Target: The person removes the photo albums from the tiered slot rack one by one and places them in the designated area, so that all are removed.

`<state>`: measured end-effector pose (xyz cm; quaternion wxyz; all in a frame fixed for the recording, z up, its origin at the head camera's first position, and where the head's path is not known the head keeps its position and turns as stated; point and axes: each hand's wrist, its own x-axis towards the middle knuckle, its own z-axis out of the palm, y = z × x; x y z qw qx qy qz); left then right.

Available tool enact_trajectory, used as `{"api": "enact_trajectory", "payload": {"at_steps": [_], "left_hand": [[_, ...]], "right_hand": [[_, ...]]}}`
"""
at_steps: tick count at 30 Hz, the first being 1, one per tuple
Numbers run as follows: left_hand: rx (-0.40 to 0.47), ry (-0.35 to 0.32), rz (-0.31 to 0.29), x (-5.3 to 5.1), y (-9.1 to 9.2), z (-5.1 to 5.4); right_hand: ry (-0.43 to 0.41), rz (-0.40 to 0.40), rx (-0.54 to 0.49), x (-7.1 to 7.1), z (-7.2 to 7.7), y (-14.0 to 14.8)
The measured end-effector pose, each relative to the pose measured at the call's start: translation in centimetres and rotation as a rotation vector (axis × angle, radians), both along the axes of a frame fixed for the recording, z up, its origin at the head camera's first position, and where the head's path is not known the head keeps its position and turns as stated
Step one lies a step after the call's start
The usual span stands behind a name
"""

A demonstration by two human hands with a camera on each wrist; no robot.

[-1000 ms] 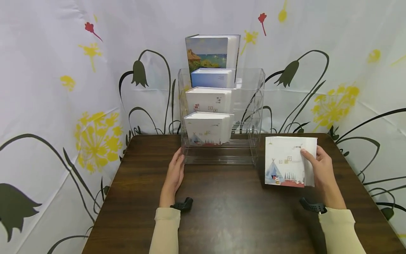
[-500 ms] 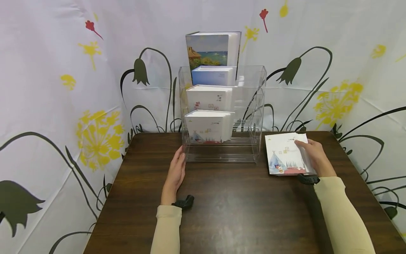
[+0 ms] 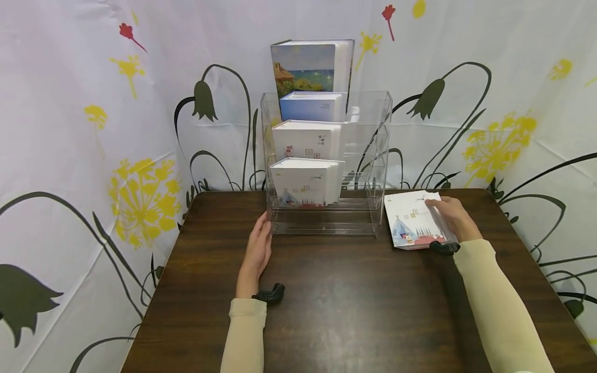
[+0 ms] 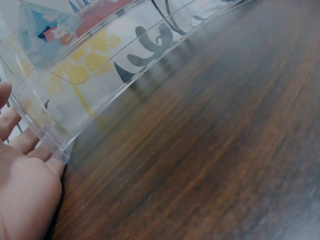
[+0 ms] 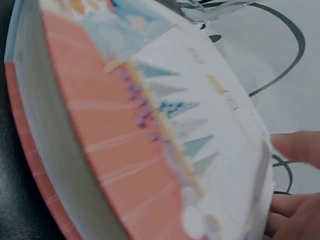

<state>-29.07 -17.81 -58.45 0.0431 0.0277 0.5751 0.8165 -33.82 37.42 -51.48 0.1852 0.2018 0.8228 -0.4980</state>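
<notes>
My right hand (image 3: pixel 458 217) grips the right edge of a thick white book (image 3: pixel 410 220), thumb on the front cover. Its cover shows a blue tent and a red strip at the bottom. The book leans back a little on the table's right side, just right of the clear rack (image 3: pixel 322 228). In the right wrist view the book (image 5: pixel 150 125) fills most of the picture, slightly blurred, with its page block showing. My left hand (image 3: pixel 255 254) rests against the rack's lower left side, fingers extended. In the left wrist view the fingers (image 4: pixel 25 142) lie along the clear corner, partly behind it.
Several books stand in the rack's left half, one per tier: a white tent book (image 3: pixel 300 184), a white book (image 3: pixel 298 140), a blue book (image 3: pixel 305 108) and a tall painting-covered book (image 3: pixel 303 67). Behind the brown table (image 3: pixel 336 300) hangs a flower-print cloth (image 3: pixel 144 103).
My right hand has moved the book backward and slightly left, toward the rack's right side, tipping it back from its more upright pose. The left hand has stayed at the rack.
</notes>
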Motion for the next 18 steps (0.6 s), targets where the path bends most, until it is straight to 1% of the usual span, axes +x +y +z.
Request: {"api": "enact_trajectory", "payload": {"at_steps": [1,3,4,6,7,9,10,12,15,17,18], "left_hand": [[0.001,-0.001,-0.001,0.0,-0.1,0.0],[0.006,0.0,0.001,-0.1,-0.2,0.0],[0.01,0.001,0.002,0.0,-0.2,0.1],[0.016,0.005,0.005,0.1,-0.3,0.0],[0.021,0.004,0.008,0.1,-0.3,0.0],[0.019,0.001,0.008,0.2,-0.4,0.0],[0.019,0.001,0.003,0.2,-0.4,0.0],[0.02,0.005,-0.001,0.2,-0.4,-0.1],[0.02,0.016,-0.006,0.1,-0.3,-0.1],[0.025,0.023,-0.005,0.1,-0.2,-0.2],[0.025,0.021,-0.007,0.1,-0.1,-0.3]], "right_hand": [[-0.023,0.004,-0.008,-0.1,0.1,0.1],[-0.042,0.018,-0.021,-0.4,0.4,0.2],[-0.041,0.035,-0.011,-0.4,0.5,0.2],[0.015,0.064,0.041,-0.3,1.0,-0.1],[0.06,0.079,0.077,-0.3,1.2,-0.5],[0.171,0.102,0.166,0.1,1.9,-1.6],[0.243,0.096,0.213,0.4,2.3,-2.3],[0.385,0.044,0.262,1.0,3.4,-4.0],[0.618,-0.078,0.26,2.1,5.2,-7.0],[0.778,-0.15,0.226,2.6,6.3,-9.0],[0.851,-0.173,0.201,2.9,6.7,-10.0]]}}
